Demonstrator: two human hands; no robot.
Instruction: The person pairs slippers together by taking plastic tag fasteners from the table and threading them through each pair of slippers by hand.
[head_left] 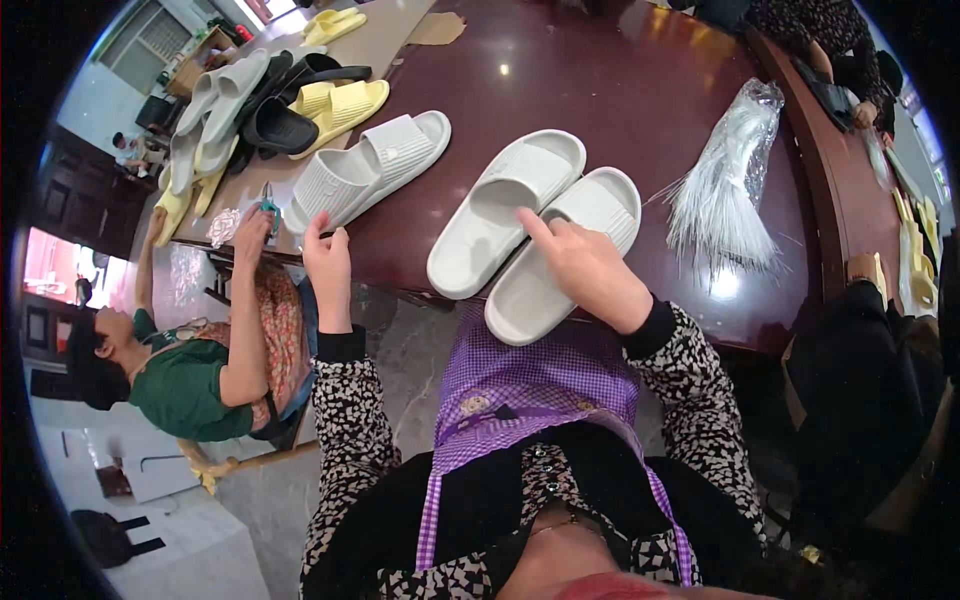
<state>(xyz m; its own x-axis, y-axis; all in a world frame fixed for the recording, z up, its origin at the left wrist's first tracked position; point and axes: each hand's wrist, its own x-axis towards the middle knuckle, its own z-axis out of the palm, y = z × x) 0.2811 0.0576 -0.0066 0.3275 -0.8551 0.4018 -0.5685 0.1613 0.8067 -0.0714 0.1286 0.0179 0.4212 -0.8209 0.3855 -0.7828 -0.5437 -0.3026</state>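
A pair of pale grey-white slippers [462,255] lies side by side on the dark red table in front of me. My right hand [590,268] is over the right slipper [532,305], index finger stretched toward the gap between the two. Its other fingers are partly hidden under the hand, and I cannot tell how firmly they touch the slipper. Raised at the table's near edge, my left hand [328,268] has finger and thumb apart and holds nothing. Just beyond it lies another pale ribbed pair [370,165], toes pointing away to the right.
A bundle of clear plastic ties [725,190] lies on the right. Yellow, black and grey slippers [270,110] are heaped at the far left. A co-worker [200,370] on the left holds teal-handled scissors [269,208] near a pinkish bundle [223,228]. A raised wooden edge [800,170] borders the right side.
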